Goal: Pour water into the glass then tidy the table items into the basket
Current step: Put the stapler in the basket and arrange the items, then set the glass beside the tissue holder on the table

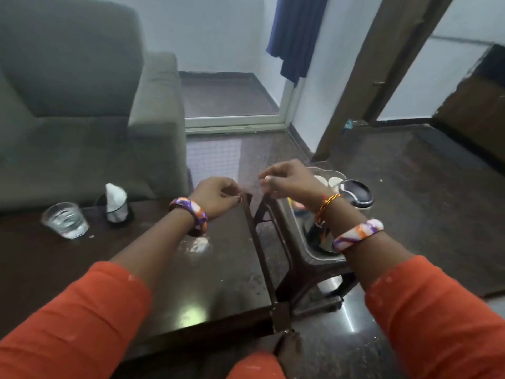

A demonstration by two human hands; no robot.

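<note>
The clear, short drinking glass (65, 220) is sitting water-filled at the dark wooden counter's (164, 283) left, so pouring appears done; tidying is remaining, the left hand (217, 196) and right hand (287, 180) hovering with loosely curled, empty grips near the glossy tray-like basket (314, 250).

Clear glass tumbler (65, 220) on a dark, glossy table (169, 291) showing light reflections. Grey sofa (82, 105) in matt woven cloth; sleeves (73, 324) in matt orange fabric. Polished stone floor (410, 187); shiny metal tray (306, 242); glossy bangles (191, 214).
</note>
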